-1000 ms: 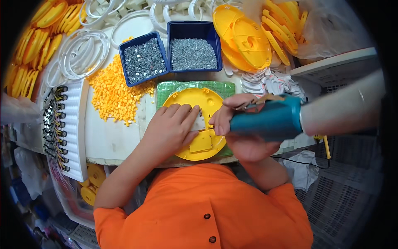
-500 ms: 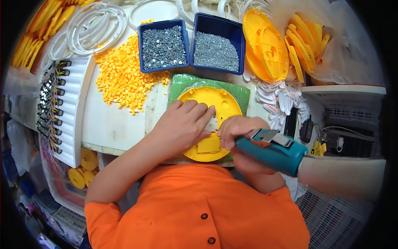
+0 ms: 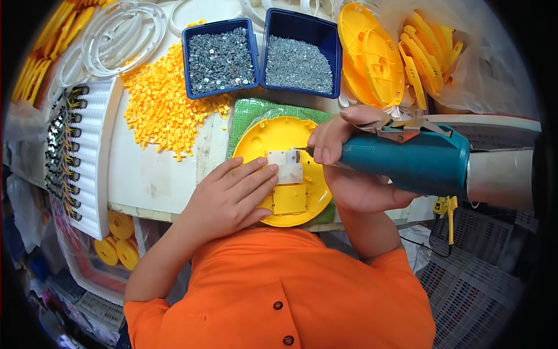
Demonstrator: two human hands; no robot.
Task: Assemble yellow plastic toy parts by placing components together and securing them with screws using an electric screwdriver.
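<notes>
A round yellow plastic shell (image 3: 317,174) lies on a green mat (image 3: 250,113) in front of me. A white plastic gearbox-like block (image 3: 289,173) sits in its middle, above a yellow rectangular panel (image 3: 290,199). My left hand (image 3: 235,195) lies flat over the shell's left side, fingers stretched, fingertips touching the white block. My right hand (image 3: 354,163) is wrapped round a teal electric screwdriver (image 3: 407,157), held almost level. The screwdriver's bit (image 3: 303,149) points left, its tip at the white block's upper right corner.
Behind the mat stand a blue bin of dark screws (image 3: 221,61) and a blue bin of silver screws (image 3: 299,64). Small yellow parts (image 3: 165,104) are heaped at the left, beside a white foam tray (image 3: 96,151) with wired parts. Yellow discs (image 3: 372,64) stack at the back right.
My right hand and the screwdriver have moved up and right, the bit now at the block's upper corner. My left hand has shifted down and left, uncovering more of the white block.
</notes>
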